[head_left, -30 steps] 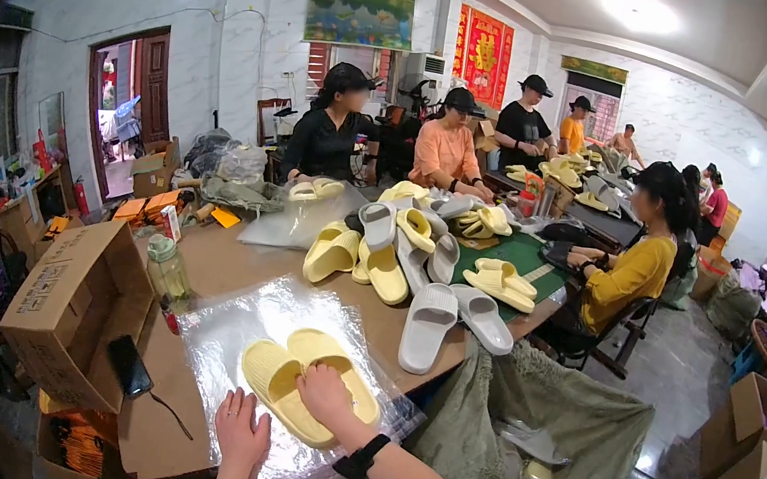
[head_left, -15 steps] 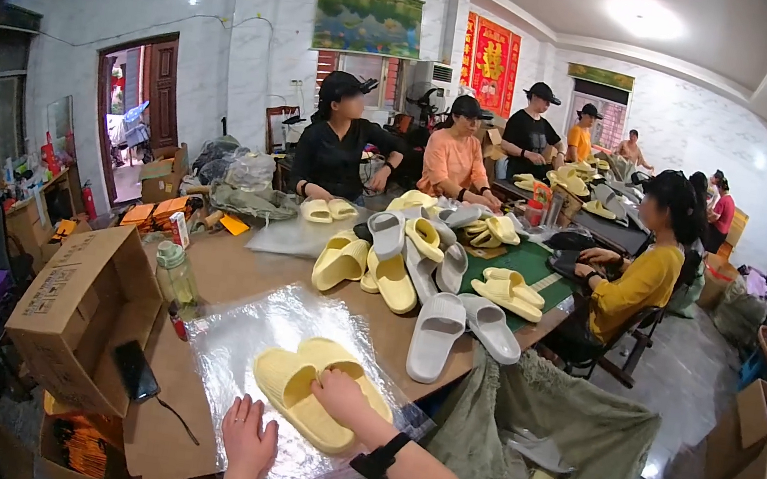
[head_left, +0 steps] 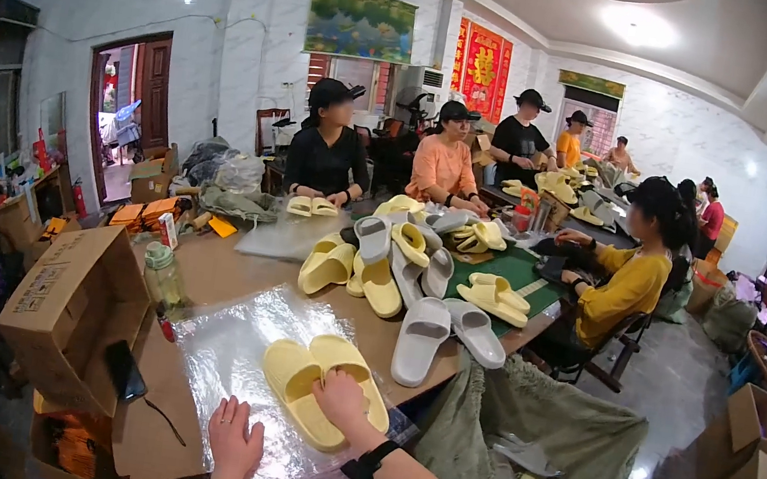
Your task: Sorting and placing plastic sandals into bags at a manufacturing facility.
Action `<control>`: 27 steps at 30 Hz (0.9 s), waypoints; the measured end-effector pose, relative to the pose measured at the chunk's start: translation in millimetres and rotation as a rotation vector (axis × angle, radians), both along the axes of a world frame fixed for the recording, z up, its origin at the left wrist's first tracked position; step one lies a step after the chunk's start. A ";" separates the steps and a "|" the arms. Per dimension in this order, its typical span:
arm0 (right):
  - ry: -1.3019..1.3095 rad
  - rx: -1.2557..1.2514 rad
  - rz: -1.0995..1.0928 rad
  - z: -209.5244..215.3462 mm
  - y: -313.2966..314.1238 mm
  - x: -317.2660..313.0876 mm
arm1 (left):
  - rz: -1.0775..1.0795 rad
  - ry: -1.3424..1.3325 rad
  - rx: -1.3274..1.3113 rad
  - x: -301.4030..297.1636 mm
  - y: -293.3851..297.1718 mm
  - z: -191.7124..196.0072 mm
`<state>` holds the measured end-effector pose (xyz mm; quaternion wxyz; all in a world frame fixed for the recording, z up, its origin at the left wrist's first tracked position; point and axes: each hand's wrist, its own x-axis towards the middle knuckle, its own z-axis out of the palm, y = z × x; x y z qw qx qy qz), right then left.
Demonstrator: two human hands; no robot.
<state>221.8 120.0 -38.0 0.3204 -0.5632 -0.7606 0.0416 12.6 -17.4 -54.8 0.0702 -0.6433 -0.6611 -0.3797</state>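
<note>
A pair of pale yellow slippers (head_left: 313, 380) lies side by side on a clear plastic sheet (head_left: 222, 354) spread over the brown table (head_left: 220, 270). My right hand (head_left: 342, 400) rests on the near ends of the slippers, fingers pressing on them. My left hand (head_left: 235, 436) lies flat and open on the plastic sheet at the near table edge, just left of the slippers.
An open cardboard box (head_left: 66, 306) and a black phone (head_left: 126, 370) sit at my left, beside a plastic bottle (head_left: 162, 274). A heap of yellow and grey slippers (head_left: 407, 278) covers the table beyond. Several seated people work around it. A green cloth sack (head_left: 540, 451) hangs at the right.
The view has shifted slightly. My right hand has slid a little along the slippers toward me; my left hand stays flat on the plastic.
</note>
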 end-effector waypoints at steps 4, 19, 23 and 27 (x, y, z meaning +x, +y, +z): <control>0.019 0.025 0.000 3.4 -2.3 5.8 | -0.018 0.001 0.004 5.2 3.1 -0.1; 0.092 0.034 -0.010 4.1 -4.9 3.5 | -0.026 0.007 -0.039 -2.0 0.2 -4.9; 0.096 0.020 -0.003 3.8 -5.4 3.0 | -0.031 -0.002 -0.056 -1.8 -0.9 -2.2; 0.103 0.042 -0.014 2.1 -4.5 2.8 | -0.030 0.015 -0.048 -2.4 -0.6 -3.2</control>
